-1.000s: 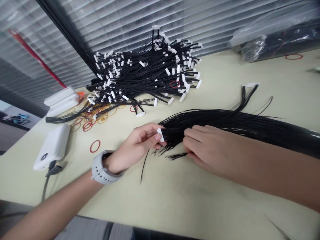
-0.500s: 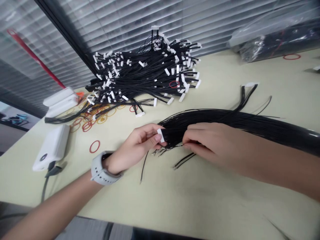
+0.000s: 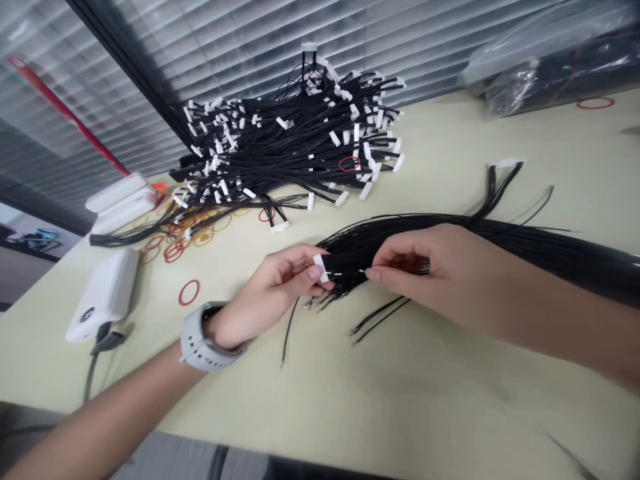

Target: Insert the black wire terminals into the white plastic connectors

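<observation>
Left hand: the left hand (image 3: pixel 273 280) is holding a narrow pinch, with thumb and fingers closing on a small white connector (image 3: pixel 321 268) at the near end of the black wire bundle (image 3: pixel 545 243)

Right hand: the right hand (image 3: pixel 430 273) is forming a narrow pinch over the strands just beside the connector, with its fingertips (image 3: pixel 373 273) reaching toward the near end; whether a strand is gripped is too fine to tell

Bundle location: the bundle is lying across the lower right of the frame on a pale green table (image 3: pixel 360 400), running out past the right edge and fanning toward the hands

Loose wires: two black wires (image 3: pixel 380 320) are lying on the table below the bundle, just under the right hand, and a single black wire (image 3: pixel 289 333) is trailing down beneath the left hand

Wrist: a grey smartwatch (image 3: pixel 205 337) is sitting on the left wrist

Main pile: a heaped pile of black wire harnesses with white connectors (image 3: pixel 300 133) is resting at upper centre, well apart from both hands

Left side: a white power bank (image 3: pixel 103 297) with a cable is lying at mid left, with two white boxes (image 3: pixel 120 203) behind it, and rubber bands (image 3: pixel 189 292) are scattered nearby

Background: a plastic bag of dark wires (image 3: pixel 545 67) is lying at upper right, before window blinds (image 3: pixel 300 33)
</observation>
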Motion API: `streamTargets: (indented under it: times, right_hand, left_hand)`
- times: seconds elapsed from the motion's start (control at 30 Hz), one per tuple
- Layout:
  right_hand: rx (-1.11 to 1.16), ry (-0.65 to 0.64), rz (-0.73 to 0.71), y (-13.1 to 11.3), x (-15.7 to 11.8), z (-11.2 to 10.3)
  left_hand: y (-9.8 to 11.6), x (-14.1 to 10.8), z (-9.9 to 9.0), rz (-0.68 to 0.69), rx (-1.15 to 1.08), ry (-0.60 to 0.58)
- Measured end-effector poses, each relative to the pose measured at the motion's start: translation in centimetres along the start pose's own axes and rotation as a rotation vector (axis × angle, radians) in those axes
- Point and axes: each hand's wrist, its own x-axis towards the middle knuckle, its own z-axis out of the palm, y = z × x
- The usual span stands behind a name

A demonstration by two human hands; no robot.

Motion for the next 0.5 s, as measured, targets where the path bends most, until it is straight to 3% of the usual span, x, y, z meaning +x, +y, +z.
streamTargets:
  times: [0.23,0.5]
  right_hand:
    - [0.001,-0.049,-0.018,0.3,-0.36,-0.2]
    - [-0.04,0.024,-0.072,0.15,-0.13,-0.04]
  left_hand:
    - [-0.15,0.0,-0.14,-0.008,-0.015,-0.006]
    - [-0.11,0.07,-0.06,-0.013,-0.02,0.005]
